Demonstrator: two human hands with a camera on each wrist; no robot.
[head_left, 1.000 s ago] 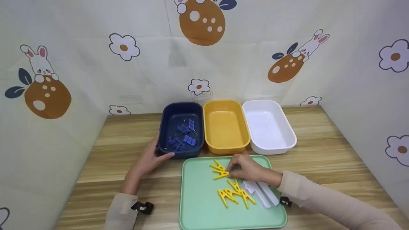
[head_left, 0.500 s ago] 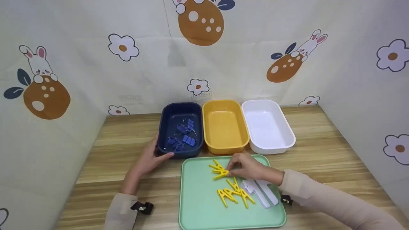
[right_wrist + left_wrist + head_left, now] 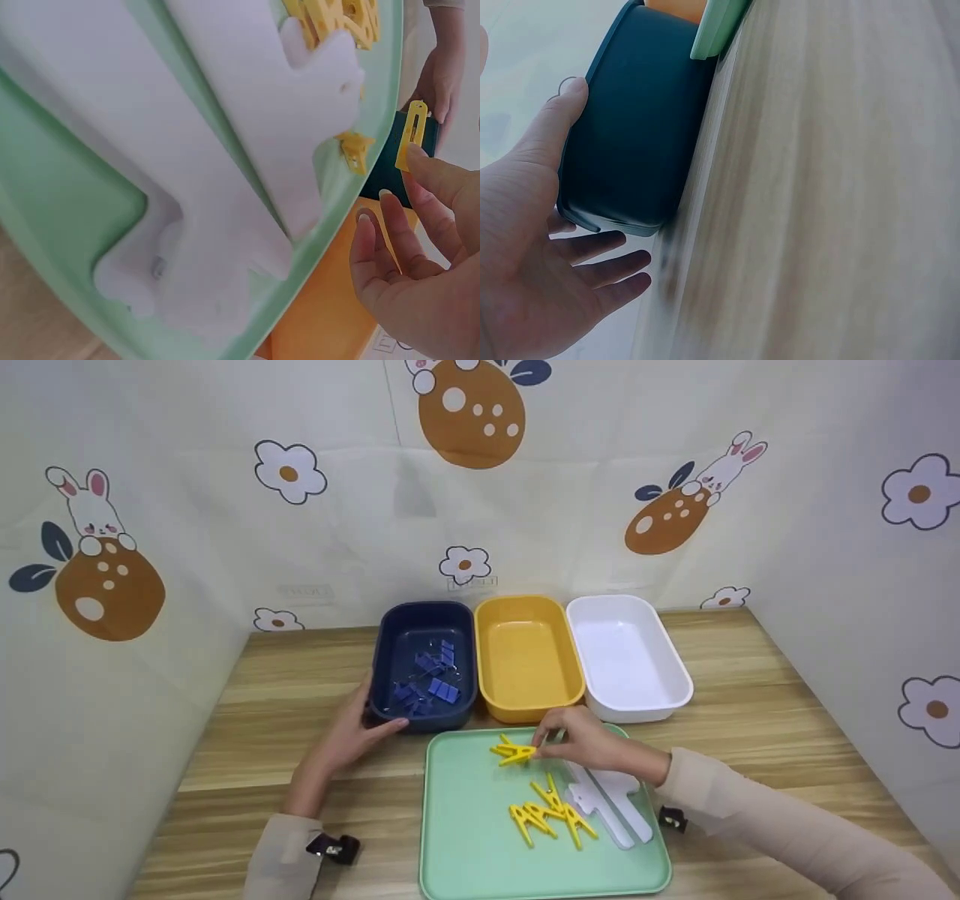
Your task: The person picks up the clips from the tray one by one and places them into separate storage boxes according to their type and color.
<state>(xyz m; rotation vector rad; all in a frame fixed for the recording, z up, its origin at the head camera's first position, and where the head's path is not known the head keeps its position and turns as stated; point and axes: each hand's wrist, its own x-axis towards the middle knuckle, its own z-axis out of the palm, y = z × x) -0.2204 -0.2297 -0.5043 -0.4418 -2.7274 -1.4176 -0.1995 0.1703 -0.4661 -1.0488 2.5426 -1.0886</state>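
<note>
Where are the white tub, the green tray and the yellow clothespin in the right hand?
White tub [image 3: 630,666]: head view, bare inside bottom.
Green tray [image 3: 465,829]: head view, bare flat part.
Held clothespin [image 3: 407,140]: right wrist view, flat side.

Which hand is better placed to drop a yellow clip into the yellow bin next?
Probably the right hand: it pinches a yellow clip near the yellow bin, while the left hand touches the blue bin.
</note>
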